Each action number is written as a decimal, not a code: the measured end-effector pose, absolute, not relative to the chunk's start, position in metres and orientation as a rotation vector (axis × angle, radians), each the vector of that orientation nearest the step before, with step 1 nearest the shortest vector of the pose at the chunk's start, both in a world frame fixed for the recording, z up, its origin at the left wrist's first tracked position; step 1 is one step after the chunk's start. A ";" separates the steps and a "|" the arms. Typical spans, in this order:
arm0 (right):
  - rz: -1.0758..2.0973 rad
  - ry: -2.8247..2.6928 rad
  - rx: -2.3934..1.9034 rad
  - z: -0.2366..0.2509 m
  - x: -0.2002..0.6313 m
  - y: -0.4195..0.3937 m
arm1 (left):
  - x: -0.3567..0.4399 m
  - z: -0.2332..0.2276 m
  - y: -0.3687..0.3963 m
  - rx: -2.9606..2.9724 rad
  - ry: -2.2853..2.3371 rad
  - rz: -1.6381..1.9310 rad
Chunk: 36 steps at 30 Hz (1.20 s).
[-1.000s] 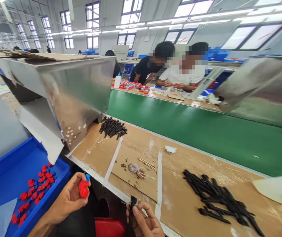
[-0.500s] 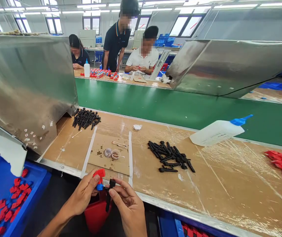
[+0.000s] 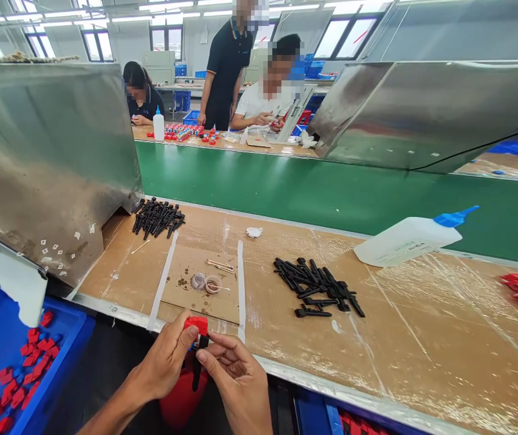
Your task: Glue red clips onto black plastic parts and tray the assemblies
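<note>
My left hand [image 3: 168,350] is closed on a small red and blue plastic part [image 3: 196,325], held just in front of the table's near edge. My right hand [image 3: 237,374] pinches a black peg-like plastic piece [image 3: 197,365] with a squarish head, its shaft pointing down. The red part sits against the head of the black piece; whether they are joined I cannot tell. Past my hands, a brown board [image 3: 181,307] carries a small round cup [image 3: 213,284] and cotton swabs [image 3: 220,266]. Loose black pieces lie in a right pile [image 3: 315,284] and a left pile [image 3: 158,217].
A white bottle with a blue nozzle [image 3: 406,241] lies tilted at the right, by the green belt [image 3: 286,184]. Metal covers stand left [image 3: 50,163] and right [image 3: 444,115]. A blue bin [image 3: 71,347] holds red parts. Several people are across the belt.
The red and blue part has turned and come over against the black piece's head. My hands have moved slightly closer together. Across the belt, the standing person has shifted right.
</note>
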State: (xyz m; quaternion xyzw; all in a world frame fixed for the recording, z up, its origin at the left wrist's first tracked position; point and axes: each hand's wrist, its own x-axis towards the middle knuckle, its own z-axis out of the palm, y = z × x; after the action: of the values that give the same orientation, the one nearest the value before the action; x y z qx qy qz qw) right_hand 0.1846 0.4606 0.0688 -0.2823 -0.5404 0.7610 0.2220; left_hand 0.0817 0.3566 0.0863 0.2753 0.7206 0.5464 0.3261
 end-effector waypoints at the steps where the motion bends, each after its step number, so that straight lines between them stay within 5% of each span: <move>1: 2.106 -1.486 -0.788 0.069 0.184 0.461 | 0.082 0.084 0.357 0.732 1.876 1.433; 14: 2.411 -1.544 -0.593 0.069 0.190 0.469 | 0.052 0.069 0.363 0.765 1.220 1.142; 23: 1.956 -1.702 -0.625 0.065 0.207 0.486 | 0.074 0.104 0.356 1.001 1.460 1.231; 30: 2.145 -1.440 -0.648 0.062 0.209 0.483 | 0.081 0.095 0.349 0.811 1.115 1.172; 36: 2.191 -1.349 -0.619 0.049 0.215 0.478 | 0.089 0.094 0.354 0.946 1.329 1.133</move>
State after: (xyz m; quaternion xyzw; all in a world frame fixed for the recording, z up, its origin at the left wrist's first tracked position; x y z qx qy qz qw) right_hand 0.2152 0.4784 0.0492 -0.2267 -0.4944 0.8026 0.2451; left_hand 0.0889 0.3536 0.0945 0.3990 0.5607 0.4777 0.5461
